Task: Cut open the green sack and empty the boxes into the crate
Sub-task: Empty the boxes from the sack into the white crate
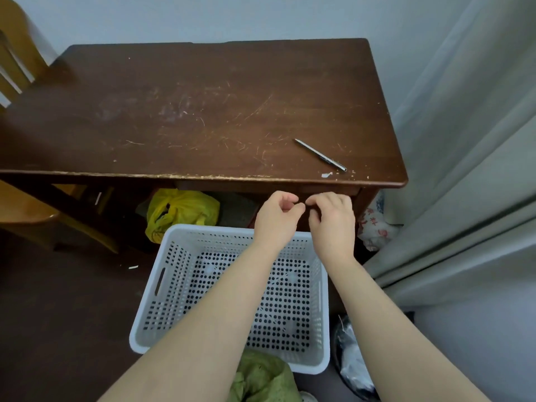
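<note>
Crate (162, 288): white, perforated, on floor before table (203, 111); looks empty, no boxes in it.
Sack (261, 378): green, at crate's near edge, between the forearms.
Knife (320, 155): on table, right, untouched.
Left hand (277, 219), right hand (333, 221): fingers curled, tips nearly meeting, holding nothing visible.
Advice: take the knife by its handle, hold the sack steady and cut away from the holding hand.

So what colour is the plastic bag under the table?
Yellow: the plastic bag shows best in the head view, under the table.
</note>
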